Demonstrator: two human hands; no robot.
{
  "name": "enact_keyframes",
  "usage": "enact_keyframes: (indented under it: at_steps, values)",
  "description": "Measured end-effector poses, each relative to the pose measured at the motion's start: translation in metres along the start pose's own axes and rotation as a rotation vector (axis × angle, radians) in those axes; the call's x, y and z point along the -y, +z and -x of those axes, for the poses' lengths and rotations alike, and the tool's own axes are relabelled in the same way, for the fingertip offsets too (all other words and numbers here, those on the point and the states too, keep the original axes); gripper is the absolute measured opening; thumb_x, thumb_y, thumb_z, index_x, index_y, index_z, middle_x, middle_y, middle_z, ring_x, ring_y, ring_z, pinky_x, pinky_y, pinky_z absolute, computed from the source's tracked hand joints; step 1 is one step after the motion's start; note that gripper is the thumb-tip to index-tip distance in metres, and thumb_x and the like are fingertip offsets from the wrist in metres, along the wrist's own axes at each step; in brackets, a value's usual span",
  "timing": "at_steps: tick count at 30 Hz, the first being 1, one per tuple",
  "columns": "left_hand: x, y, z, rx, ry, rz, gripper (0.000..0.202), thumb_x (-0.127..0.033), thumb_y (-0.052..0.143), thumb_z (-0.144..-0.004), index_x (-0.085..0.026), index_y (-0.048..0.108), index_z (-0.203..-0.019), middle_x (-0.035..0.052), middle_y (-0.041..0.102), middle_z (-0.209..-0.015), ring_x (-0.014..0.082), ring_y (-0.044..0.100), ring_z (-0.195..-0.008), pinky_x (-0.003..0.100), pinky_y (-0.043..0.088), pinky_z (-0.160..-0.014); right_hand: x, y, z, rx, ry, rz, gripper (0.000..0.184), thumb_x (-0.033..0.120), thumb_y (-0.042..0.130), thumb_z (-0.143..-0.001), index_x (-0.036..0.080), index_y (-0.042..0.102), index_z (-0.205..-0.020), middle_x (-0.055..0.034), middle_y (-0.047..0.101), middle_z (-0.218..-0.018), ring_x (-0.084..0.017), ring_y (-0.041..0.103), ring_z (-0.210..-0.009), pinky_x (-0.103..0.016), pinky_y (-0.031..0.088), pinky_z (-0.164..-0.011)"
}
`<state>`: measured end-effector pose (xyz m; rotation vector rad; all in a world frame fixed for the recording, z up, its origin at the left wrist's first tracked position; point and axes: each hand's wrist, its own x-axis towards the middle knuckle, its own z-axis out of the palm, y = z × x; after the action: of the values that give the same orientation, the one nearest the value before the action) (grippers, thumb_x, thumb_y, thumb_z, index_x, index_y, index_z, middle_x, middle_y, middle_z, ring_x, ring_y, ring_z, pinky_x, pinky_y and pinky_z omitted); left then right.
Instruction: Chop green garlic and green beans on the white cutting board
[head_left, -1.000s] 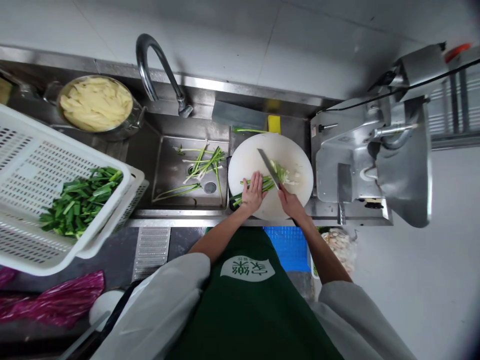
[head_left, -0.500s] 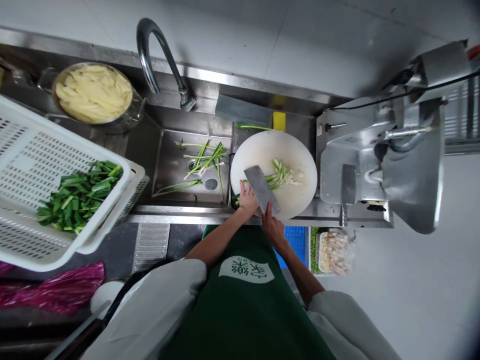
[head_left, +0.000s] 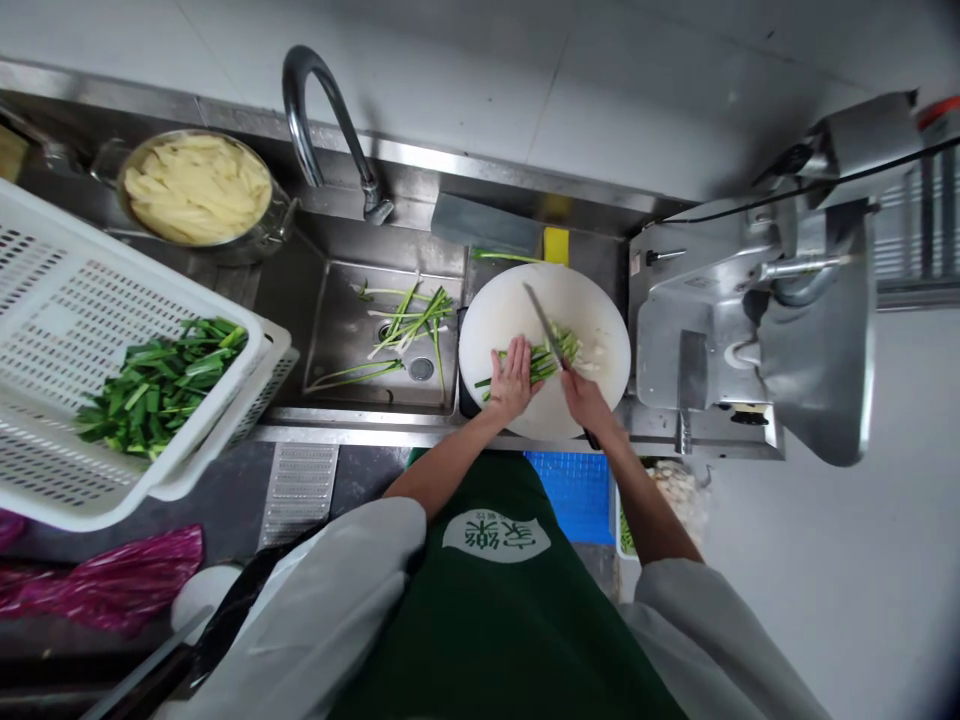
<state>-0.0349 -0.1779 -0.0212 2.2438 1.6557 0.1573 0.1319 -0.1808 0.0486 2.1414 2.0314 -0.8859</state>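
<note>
A round white cutting board (head_left: pixel 510 300) sits right of the sink. A bunch of green onions (head_left: pixel 551 355) lies across it. My left hand (head_left: pixel 514 378) presses flat on the stalks, fingers stretched out. My right hand (head_left: pixel 587 402) grips the handle of a cleaver (head_left: pixel 544 325), whose blade stands edge-down on the onions just right of my left fingers. Cut white pieces (head_left: pixel 592 358) lie to the right of the blade.
The sink basin (head_left: pixel 337 340) holds loose onion stalks (head_left: pixel 409 315) under a tap (head_left: pixel 319 110). A pot of pale strips (head_left: pixel 196 188) stands at back left. A white crate (head_left: pixel 52 330) holds chopped greens (head_left: pixel 157 385). A metal slicing machine (head_left: pixel 750 320) stands right of the board.
Half a second ago the cleaver lay flat near the board's front edge by my left hand; now it stands on edge over the onions, and my left hand has moved onto the stalks.
</note>
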Motion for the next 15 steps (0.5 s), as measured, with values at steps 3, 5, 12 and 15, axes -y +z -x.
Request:
enact_keyframes:
  at_steps: [3,5,12,15]
  values:
    - [0.003,-0.005,0.001,0.094,0.005,-0.004,0.068,-0.043,0.040,-0.101,-0.005,0.037,-0.157,0.0233,0.030,-0.165,0.0375,0.011,-0.158,0.072,-0.001,-0.123,0.024,0.027,0.029,0.073,0.037,0.276,0.066,0.048,0.027,-0.108,0.013,0.025,-0.164,-0.0196,0.076,-0.105,-0.032,0.073,-0.094,-0.044,0.054,-0.089]
    - [0.010,-0.005,0.007,0.180,0.011,-0.003,0.061,-0.038,0.044,-0.100,-0.011,0.045,-0.154,0.0201,0.042,-0.160,0.0386,0.019,-0.156,0.074,-0.003,-0.122,0.039,0.054,0.048,0.128,0.065,0.327,0.066,0.044,0.029,-0.109,0.011,0.019,-0.165,-0.0194,0.077,-0.103,-0.031,0.074,-0.092,-0.045,0.054,-0.088]
    - [0.017,0.002,0.012,0.239,0.017,-0.003,0.064,-0.037,0.052,-0.096,-0.012,0.046,-0.154,0.0201,0.044,-0.158,0.0413,0.021,-0.154,0.073,-0.005,-0.123,0.038,0.098,0.087,0.188,0.160,0.296,0.067,0.039,0.020,-0.109,0.003,0.004,-0.164,-0.0215,0.076,-0.102,-0.031,0.075,-0.091,-0.043,0.055,-0.085]
    - [0.017,0.001,0.011,0.199,0.021,0.036,0.059,-0.034,0.045,-0.099,-0.014,0.046,-0.155,0.0187,0.043,-0.160,0.0404,0.021,-0.154,0.074,-0.002,-0.123,0.035,0.096,0.085,0.215,0.177,0.309,0.068,0.039,0.019,-0.109,0.005,-0.002,-0.164,-0.0214,0.075,-0.107,-0.032,0.075,-0.094,-0.043,0.055,-0.086]
